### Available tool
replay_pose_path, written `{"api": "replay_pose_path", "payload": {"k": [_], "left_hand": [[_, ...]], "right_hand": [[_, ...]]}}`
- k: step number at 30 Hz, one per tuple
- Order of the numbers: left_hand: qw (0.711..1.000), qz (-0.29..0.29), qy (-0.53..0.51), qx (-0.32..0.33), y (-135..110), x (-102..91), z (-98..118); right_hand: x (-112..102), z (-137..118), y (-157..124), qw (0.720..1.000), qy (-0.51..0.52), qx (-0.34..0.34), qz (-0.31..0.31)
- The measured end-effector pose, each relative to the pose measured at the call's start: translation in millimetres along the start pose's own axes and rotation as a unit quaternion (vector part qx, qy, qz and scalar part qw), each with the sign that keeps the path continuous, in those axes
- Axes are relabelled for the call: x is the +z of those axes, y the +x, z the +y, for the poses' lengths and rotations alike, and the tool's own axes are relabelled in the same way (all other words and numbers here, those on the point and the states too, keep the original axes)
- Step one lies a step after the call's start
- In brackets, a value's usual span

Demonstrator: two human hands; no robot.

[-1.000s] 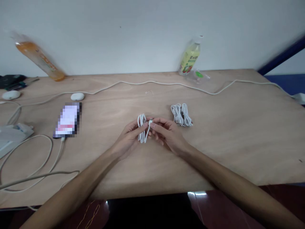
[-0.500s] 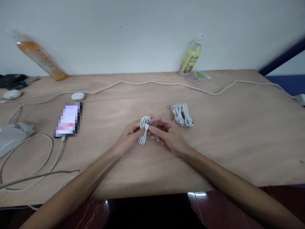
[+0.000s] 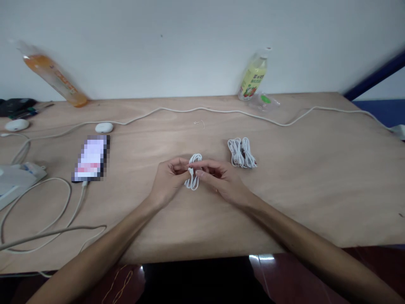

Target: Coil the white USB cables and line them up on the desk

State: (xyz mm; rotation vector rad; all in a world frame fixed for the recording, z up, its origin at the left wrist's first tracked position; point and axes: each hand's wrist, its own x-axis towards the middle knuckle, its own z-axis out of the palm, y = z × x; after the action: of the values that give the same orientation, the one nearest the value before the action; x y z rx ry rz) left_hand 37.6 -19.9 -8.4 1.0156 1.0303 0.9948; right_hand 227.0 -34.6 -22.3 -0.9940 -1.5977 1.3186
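Observation:
A coiled white cable (image 3: 193, 184) is held between both hands above the middle of the table. My left hand (image 3: 167, 180) grips the coil from the left, its thumb pressed near a white plug (image 3: 191, 172). From the other side, my right hand (image 3: 225, 181) closes on the coil's middle, forefinger stretched across it and thumb just right of the plug. My fingers partly hide the coil's waist, so what binds it cannot be made out. To the right of my right hand lie bundled white cables (image 3: 242, 153), side by side.
A phone (image 3: 91, 158) with a charging cord lies at left, near a white earbud case (image 3: 104, 127). An orange drink bottle (image 3: 55, 80) and a yellow-green one (image 3: 253, 80) lean on the wall. A long white cord (image 3: 198, 109) crosses the table (image 3: 316, 177).
The coil has turned more upright and shifted slightly, with its plug now a little lower and further left. My right forefinger has come across the coil's middle.

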Motion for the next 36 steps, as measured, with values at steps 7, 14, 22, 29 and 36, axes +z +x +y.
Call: {"api": "replay_pose_path", "payload": {"k": [7,14,22,29,36], "left_hand": [[1.0,-0.016,0.007,-0.005,-3,4.7,2],[0.997,-0.03,-0.058,-0.03,0,5.9,-6],[0.999,0.034,-0.042,-0.005,-3,9.2,-4],[0.997,0.045,-0.061,-0.016,0,5.2,-7],[0.993,-0.005,-0.114,0.005,-6,8.2,2]], "right_hand": [[3,-1,2,0.994,0.093,0.005,0.049],[3,3,4,0.986,0.127,0.054,0.098],[10,9,3,0.983,0.145,0.095,0.055],[13,5,4,0.972,0.175,0.132,0.088],[6,-4,7,0.958,0.191,0.138,0.162]]}}
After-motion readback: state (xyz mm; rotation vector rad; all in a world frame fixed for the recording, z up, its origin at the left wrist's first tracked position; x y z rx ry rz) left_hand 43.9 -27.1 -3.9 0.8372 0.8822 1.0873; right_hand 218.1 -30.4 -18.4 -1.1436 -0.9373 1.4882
